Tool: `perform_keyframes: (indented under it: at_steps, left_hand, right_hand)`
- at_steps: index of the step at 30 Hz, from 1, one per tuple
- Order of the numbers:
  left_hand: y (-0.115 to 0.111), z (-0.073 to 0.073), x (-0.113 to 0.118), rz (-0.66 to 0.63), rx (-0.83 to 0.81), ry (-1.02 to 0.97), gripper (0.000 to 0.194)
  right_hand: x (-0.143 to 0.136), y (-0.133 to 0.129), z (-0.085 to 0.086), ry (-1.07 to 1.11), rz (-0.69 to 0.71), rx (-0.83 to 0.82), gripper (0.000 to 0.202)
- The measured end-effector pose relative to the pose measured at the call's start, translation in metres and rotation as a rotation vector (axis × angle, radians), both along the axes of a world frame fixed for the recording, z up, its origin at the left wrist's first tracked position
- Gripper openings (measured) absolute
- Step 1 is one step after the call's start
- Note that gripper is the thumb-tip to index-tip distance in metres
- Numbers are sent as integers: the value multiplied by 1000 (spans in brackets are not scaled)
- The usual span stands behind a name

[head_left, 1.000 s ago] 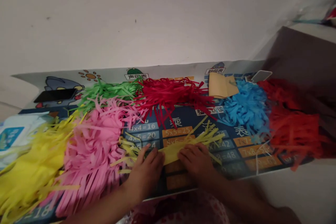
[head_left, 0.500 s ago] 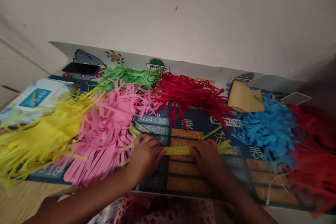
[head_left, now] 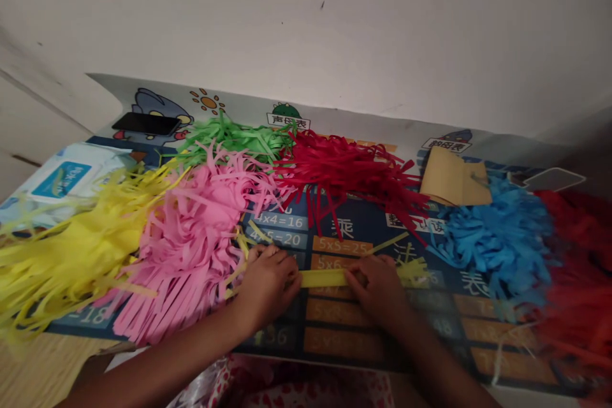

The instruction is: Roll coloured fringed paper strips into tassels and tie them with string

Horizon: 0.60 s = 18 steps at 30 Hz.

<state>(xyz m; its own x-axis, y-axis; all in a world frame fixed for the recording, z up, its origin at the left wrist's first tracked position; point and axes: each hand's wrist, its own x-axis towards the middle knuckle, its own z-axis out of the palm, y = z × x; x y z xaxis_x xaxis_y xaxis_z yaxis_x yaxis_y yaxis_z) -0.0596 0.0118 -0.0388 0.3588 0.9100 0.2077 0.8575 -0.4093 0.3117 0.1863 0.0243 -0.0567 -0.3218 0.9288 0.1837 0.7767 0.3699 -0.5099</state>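
Note:
Between my two hands a narrow band of yellow fringed paper is stretched flat over a printed mat. My left hand is closed on its left end, with loose yellow strips poking out beyond the fingers. At the other end my right hand pinches the band, and a yellow fringe sticks out past the knuckles. A pile of pink paper fringe lies just left of my left hand. Beyond both hands rests a bunch of red fringe. My palms hide part of the yellow paper.
Yellow fringe and a wet-wipes pack lie at left, with a black phone behind. Green fringe is at the back. Toward the right are a tan paper piece, blue fringe and orange-red fringe. A wall rises behind.
The view has shifted slightly, so the things at right appear a little farther right. Both hands keep their hold on the yellow paper, with hardly any movement.

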Motion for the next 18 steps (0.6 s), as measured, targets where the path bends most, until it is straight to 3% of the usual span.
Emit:
perform_keyframes:
  at_steps: [1,3,7,11,14,18]
  left_hand:
    - [-1,1,0,-17,46,8,5]
    - [-3,2,1,-110,159,61,15]
    - [-7,3,2,-337,200,207,22]
    - [-5,2,8,-342,208,197,15]
    - [0,4,13,-297,218,118,9]
    - [4,6,14,-271,213,45,11]
  right_hand:
    - [1,-1,2,-7,-15,36,26]
    - [6,-4,9,-42,-3,155,19]
    - [17,-13,18,-210,245,340,6]
    - [21,-8,9,-291,373,401,10]
    - [19,4,8,-237,317,375,11]
    - [1,4,25,-200,189,326,5]
